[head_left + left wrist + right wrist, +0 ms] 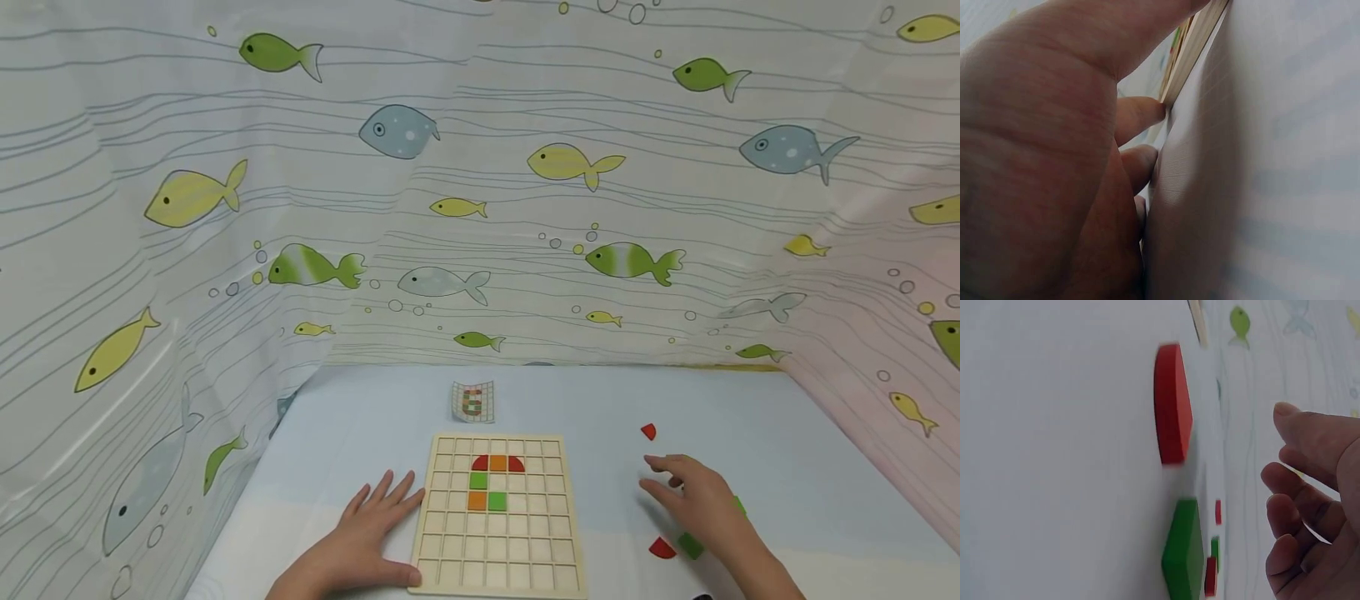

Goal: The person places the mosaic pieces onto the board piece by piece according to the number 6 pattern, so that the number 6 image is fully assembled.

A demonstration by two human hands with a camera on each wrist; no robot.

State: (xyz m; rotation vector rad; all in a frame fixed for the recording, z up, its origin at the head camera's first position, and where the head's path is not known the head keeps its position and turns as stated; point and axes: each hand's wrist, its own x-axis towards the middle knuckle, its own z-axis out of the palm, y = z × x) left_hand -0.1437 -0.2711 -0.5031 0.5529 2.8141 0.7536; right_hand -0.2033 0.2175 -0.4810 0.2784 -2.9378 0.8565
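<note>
Wooden grid board [517, 523] lay flat on worktop [600, 400], six red, orange and green tiles [498, 463] in upper cells. Left hand [367, 537] spread, thumb touching board's left edge. Right hand [693, 504] hovered, fingers loosely bent, thumb apart, gripping nothing. Red quarter-piece [662, 548] and green square [690, 547] lay near right hand; pattern card [472, 402] beyond board; fish-print sheet [517, 258] behind.
</note>
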